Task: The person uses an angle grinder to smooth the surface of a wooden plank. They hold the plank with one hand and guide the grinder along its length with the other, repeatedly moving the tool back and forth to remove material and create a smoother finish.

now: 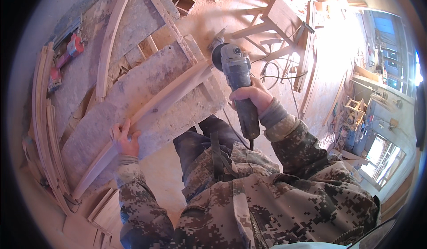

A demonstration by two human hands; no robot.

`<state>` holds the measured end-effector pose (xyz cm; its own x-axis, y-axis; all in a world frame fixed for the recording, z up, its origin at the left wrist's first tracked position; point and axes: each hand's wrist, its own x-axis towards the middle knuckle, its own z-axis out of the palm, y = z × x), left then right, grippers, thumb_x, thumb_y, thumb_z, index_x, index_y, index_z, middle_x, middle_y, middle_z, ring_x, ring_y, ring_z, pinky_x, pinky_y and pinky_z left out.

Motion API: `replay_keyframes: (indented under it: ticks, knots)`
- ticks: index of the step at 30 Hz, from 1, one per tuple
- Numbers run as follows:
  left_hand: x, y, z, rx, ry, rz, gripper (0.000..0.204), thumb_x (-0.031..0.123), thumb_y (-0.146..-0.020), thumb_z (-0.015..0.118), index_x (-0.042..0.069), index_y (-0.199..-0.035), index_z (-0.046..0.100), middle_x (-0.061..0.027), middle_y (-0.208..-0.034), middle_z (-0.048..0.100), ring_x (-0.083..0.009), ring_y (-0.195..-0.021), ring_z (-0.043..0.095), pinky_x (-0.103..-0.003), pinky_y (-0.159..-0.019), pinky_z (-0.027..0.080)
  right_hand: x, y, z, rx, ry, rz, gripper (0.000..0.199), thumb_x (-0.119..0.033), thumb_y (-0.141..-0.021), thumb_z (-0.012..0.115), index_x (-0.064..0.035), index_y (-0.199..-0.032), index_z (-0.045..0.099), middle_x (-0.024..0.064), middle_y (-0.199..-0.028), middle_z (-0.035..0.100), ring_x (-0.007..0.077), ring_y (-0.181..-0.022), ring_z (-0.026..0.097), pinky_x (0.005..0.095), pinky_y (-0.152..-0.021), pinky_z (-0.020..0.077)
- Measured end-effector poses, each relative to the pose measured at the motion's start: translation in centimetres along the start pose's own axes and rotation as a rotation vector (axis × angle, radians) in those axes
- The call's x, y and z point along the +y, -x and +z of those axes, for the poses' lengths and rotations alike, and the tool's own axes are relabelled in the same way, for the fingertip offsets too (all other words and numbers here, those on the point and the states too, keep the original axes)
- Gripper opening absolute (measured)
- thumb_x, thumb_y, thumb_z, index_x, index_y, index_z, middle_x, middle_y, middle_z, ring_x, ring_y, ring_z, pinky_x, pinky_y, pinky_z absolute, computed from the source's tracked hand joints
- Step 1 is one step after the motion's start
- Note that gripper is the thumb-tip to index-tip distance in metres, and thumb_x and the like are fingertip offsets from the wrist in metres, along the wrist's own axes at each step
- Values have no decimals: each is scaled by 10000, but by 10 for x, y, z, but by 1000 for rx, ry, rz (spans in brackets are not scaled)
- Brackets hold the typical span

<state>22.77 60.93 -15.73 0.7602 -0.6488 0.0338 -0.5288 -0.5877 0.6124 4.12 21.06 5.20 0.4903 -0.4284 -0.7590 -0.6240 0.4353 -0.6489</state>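
Note:
My right hand (254,97) is wrapped round the dark body of an angle grinder (240,74). Its grey head and dark disc point away from me, close to the far end of a long, slightly curved wooden piece (167,95). From the near end of the grinder a black cord (251,144) hangs down. My left hand (126,140) grips the wooden piece near its left part, fingers over the top. The piece lies slantwise across a worn, dusty board (144,82) in front of me. Whether the disc touches the wood I cannot tell.
Curved wooden strips (42,115) line the left side, near a red power tool (74,46). Another curved strip (113,35) lies on the worktop beyond. A wooden stool (282,17) and loose cables (278,76) are at the far right. Cluttered tools (353,115) stand along the right wall.

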Motion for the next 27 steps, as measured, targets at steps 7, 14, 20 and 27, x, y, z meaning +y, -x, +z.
replay_keyframes:
  ticks: [7,14,20,27]
  knots:
    - [2,1,-4,17,38,19,605,199,-684,883,83,-1258,732,-125,-1069,526,-363,-1044,506,-499,-949,434,6,8,3,6,141,-16,383,-99,-741,780,24,-1047,585,93,-837,642,210,-662,685,352,-614,588]
    - [5,2,-10,-15,-7,-10,601,171,-684,873,81,-1261,733,-123,-1077,524,-354,-1056,501,-499,-962,435,9,8,7,-1,5,-71,395,-75,-742,770,36,-1065,571,105,-851,639,220,-660,688,356,-610,590]
    - [4,0,-14,-46,-10,-24,626,203,-693,872,73,-1286,723,-125,-1093,526,-357,-1071,500,-497,-973,437,16,19,11,11,83,-2,398,-58,-729,761,17,-1076,581,106,-849,649,222,-675,683,358,-634,584]
    - [8,-5,-19,-124,-80,-5,843,159,-640,907,62,-1415,590,-148,-1219,528,-373,-1167,506,-520,-1021,427,32,30,-8,25,32,-26,408,-54,-710,763,13,-1073,588,115,-835,668,234,-683,692,367,-651,591]
